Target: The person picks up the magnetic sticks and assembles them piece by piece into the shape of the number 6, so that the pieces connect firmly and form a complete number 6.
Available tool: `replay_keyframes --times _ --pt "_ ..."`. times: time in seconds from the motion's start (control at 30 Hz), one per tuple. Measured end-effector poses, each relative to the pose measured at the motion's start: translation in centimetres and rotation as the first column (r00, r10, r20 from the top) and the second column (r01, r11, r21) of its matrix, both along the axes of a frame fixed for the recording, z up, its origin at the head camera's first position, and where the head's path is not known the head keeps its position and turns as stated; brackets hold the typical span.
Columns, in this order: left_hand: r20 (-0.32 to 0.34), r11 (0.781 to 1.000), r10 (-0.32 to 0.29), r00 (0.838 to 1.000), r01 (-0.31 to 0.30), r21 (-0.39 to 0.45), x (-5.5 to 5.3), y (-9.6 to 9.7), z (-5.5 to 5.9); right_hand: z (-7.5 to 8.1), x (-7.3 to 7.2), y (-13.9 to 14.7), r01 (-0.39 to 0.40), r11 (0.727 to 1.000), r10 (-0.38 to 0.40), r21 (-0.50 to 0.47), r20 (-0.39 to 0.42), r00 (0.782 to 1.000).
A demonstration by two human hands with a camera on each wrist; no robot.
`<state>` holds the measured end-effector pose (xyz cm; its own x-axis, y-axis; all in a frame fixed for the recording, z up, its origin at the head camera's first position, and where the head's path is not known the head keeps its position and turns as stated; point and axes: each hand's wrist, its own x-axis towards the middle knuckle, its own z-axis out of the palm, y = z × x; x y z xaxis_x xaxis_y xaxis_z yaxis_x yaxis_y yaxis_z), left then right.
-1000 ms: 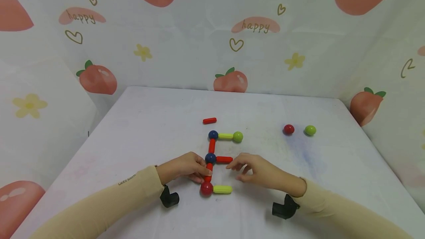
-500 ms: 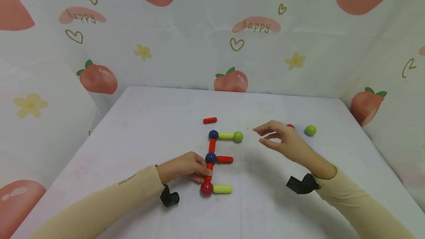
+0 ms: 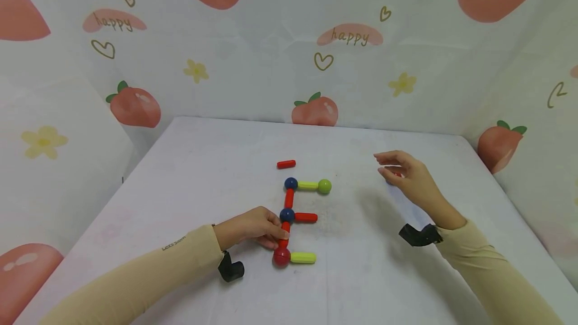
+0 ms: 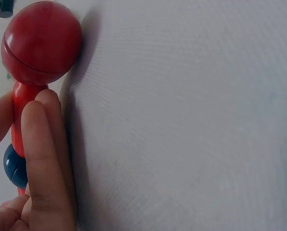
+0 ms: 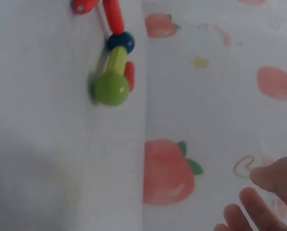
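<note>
An E-shaped build of balls and magnetic rods lies on the table. My left hand (image 3: pixel 255 227) pinches its lower red rod (image 4: pixel 20 120), between a red ball (image 3: pixel 282 257) and the middle blue ball (image 3: pixel 287 215). A yellow-green rod (image 3: pixel 303 258) sticks out from that red ball, and a red rod (image 3: pixel 306 217) from the middle blue ball. At the far end, another blue ball (image 3: pixel 291 183) joins a yellow-green rod (image 3: pixel 308 185) and a green ball (image 5: pixel 112 88). My right hand (image 3: pixel 413 182) hovers at the right, fingers relaxed and holding nothing, partly covering a loose red ball (image 3: pixel 397 175).
One loose red rod (image 3: pixel 286 164) lies beyond the build. The white-covered table (image 3: pixel 217 154) ends at a hanging cloth (image 3: pixel 257 64) printed with peaches. Black wrist cameras (image 3: pixel 231 268) are strapped to both forearms.
My right hand has moved away from beside the middle red rod, to the right and farther back, and now hides the loose green ball. My left hand keeps its place on the build.
</note>
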<state>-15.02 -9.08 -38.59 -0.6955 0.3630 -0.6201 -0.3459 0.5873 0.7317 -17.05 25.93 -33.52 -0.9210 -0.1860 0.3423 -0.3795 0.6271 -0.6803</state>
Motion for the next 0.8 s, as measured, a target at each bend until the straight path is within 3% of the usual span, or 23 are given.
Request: replay_keyframes --times 0.3,0.53,0.8 --pt "-0.004 1.0 0.0 1.0 0.0 -0.003 0.0 0.1 0.1 -2.0 -1.5 1.5 0.05 0.998 -0.049 0.045 -0.008 0.999" --pt "0.0 1.0 0.006 1.0 -0.006 -0.005 0.1 0.1 -0.1 -3.3 -2.5 2.7 0.09 0.991 -0.097 0.095 0.075 0.992" --pt "-0.003 1.0 0.007 1.0 -0.007 -0.011 0.1 0.1 0.1 -3.6 -3.2 3.7 0.114 0.983 -0.139 0.144 0.176 0.975"
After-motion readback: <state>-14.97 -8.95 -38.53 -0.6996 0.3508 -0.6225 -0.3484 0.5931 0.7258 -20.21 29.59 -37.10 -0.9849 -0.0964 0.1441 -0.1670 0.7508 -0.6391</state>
